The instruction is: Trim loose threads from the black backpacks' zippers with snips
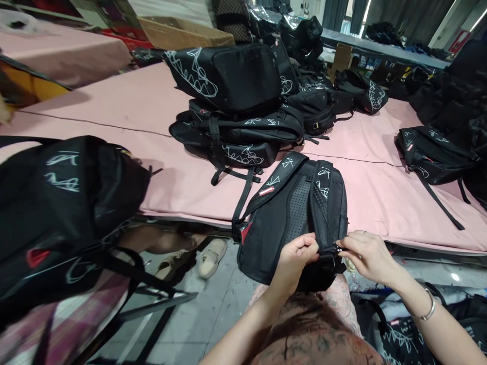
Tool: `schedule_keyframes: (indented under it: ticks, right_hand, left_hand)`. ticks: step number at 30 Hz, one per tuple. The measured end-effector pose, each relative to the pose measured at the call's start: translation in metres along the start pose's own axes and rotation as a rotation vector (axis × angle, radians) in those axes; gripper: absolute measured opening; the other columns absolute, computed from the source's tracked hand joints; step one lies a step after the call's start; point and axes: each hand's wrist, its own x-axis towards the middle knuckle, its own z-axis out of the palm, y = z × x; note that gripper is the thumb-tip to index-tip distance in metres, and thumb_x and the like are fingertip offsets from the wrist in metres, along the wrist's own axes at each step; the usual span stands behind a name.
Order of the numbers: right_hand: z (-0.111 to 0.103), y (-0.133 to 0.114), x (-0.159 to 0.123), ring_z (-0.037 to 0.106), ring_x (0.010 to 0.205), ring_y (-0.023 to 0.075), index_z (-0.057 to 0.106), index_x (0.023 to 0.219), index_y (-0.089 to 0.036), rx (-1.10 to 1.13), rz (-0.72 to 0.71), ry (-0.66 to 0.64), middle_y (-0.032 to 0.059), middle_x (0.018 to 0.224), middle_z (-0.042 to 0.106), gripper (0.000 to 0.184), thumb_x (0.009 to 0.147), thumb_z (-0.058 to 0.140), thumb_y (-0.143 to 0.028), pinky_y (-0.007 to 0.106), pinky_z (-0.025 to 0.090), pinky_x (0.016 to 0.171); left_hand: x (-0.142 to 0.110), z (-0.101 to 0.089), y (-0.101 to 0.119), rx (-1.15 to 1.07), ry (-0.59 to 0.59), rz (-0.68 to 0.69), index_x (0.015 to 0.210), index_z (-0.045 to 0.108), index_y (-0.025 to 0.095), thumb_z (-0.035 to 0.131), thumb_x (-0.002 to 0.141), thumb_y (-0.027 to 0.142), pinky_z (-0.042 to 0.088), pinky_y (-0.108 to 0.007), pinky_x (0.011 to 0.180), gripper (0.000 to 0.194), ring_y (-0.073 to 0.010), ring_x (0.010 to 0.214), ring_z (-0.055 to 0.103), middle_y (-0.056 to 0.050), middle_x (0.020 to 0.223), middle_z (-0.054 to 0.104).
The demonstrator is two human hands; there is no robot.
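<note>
In the head view, a black backpack lies straps-up over the bench's near edge, long axis running away from the person, while the left hand and right hand pinch its lower strap buckle.

Both forearms are bare, with no sleeves showing. The left hand wears nothing visible. The right hand has a thin silver bangle at its wrist, lower right of the frame. A pink floral-patterned garment covers the lap at bottom centre.
</note>
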Motion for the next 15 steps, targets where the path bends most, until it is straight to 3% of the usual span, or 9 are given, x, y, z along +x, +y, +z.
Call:
schedule_keyframes:
  ticks: [4,7,9,12,15]
  right_hand:
    - [0.024,0.007,-0.021,0.056,0.069,0.0166,0.054,0.099,-0.020,0.459,0.224,0.241,0.0031,0.079,0.060,0.015,0.086,0.048,-0.026,0.027,0.043,0.061]
    - [0.061,0.001,-0.035,0.054,0.059,0.0150,0.049,0.112,-0.022,0.746,0.432,0.346,-0.0016,0.071,0.056,0.037,0.076,0.053,-0.021,0.026,0.045,0.056]
    - [0.087,-0.007,-0.040,0.055,0.064,0.0159,0.051,0.114,-0.022,0.775,0.528,0.348,-0.0011,0.074,0.057,0.047,0.068,0.057,-0.017,0.027,0.046,0.059]
    - [0.113,-0.014,-0.041,0.057,0.073,0.0177,0.057,0.098,-0.020,0.712,0.589,0.420,0.0023,0.081,0.061,0.029,0.069,0.056,-0.018,0.027,0.046,0.063]
    - [0.119,-0.015,-0.039,0.054,0.063,0.0155,0.057,0.086,-0.019,0.486,0.520,0.432,0.0014,0.072,0.059,0.017,0.071,0.051,-0.015,0.025,0.041,0.057]
  left_hand:
    - [0.001,-0.006,0.001,-0.290,-0.087,-0.080,0.075,0.057,0.014,0.063,0.072,0.035,0.046,-0.022,0.063,0.022,-0.0075,0.062,0.050,0.002,0.072,0.052]
    - [0.004,-0.006,0.002,-0.354,-0.087,-0.094,0.072,0.053,0.014,0.063,0.074,0.035,0.046,-0.019,0.057,0.023,-0.0040,0.055,0.046,0.003,0.069,0.049]
    - [0.007,-0.004,0.002,-0.341,-0.080,-0.082,0.077,0.053,0.016,0.065,0.073,0.033,0.045,-0.016,0.054,0.021,-0.0018,0.051,0.044,0.004,0.072,0.049]
    - [0.013,-0.003,0.004,-0.226,-0.089,-0.057,0.086,0.053,0.019,0.066,0.070,0.034,0.046,-0.018,0.056,0.025,-0.0044,0.056,0.052,0.004,0.078,0.052]
    - [0.021,-0.007,0.005,0.049,-0.056,-0.002,0.083,0.056,0.018,0.062,0.071,0.042,0.049,-0.023,0.061,0.027,-0.0098,0.063,0.055,0.003,0.069,0.053]
